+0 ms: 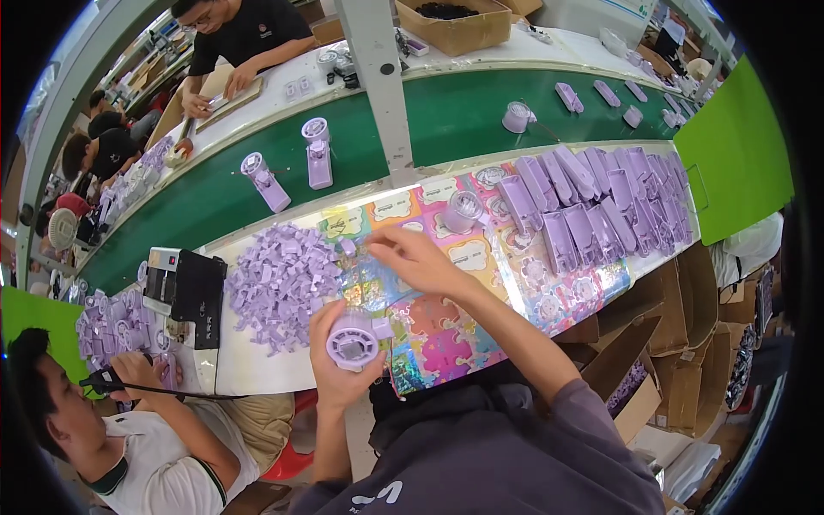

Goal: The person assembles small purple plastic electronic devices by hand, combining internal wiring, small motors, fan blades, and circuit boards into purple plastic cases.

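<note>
My left hand (335, 369) is closed around a round lilac fan housing (354, 342), with a dark square part in its ring and a short stub on its right side. My right hand (414, 260) is over the colourful printed mat (446, 330), fingers loosely bent and apart, with nothing visible in them. Just left of its fingertips is a small lilac plastic piece (347, 246), at the edge of a heap of small lilac pieces (279, 279). Another round lilac housing (463, 210) sits on the mat beyond my right hand.
Long lilac handle shells (601, 206) are stacked at the right. Behind the bench runs a green conveyor (463, 112) carrying lilac fan parts, with a metal post (378, 86) before it. A black machine (196, 296) and a seated co-worker (129, 429) are at left. Cardboard boxes (687, 300) stand lower right.
</note>
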The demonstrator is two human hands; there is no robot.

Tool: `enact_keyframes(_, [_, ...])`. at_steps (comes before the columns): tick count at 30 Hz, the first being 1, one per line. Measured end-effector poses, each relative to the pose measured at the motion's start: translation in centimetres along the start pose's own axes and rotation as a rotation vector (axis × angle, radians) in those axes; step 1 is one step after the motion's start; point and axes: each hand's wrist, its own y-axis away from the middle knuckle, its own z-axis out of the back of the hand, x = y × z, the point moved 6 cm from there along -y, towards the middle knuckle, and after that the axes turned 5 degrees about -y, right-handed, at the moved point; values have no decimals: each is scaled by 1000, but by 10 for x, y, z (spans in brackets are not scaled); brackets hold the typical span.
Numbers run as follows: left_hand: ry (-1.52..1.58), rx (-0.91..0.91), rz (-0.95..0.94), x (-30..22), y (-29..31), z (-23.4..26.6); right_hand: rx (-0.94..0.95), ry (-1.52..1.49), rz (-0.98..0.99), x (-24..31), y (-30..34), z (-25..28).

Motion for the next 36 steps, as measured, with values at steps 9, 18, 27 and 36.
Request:
enact_keyframes(9, [260,-95,221,14,25,4,-235,292,270,-32,-31,-27])
enact_keyframes(18, [231,32,299,22,2,-12,172,117,2,66,50,42])
enact_keyframes(27, [207,182,205,-2,-24,-48,439,198,-231,51,85,31])
enact_keyframes(36, [69,186,108,-14,-25,-53,258,-111,-392,18,93,39])
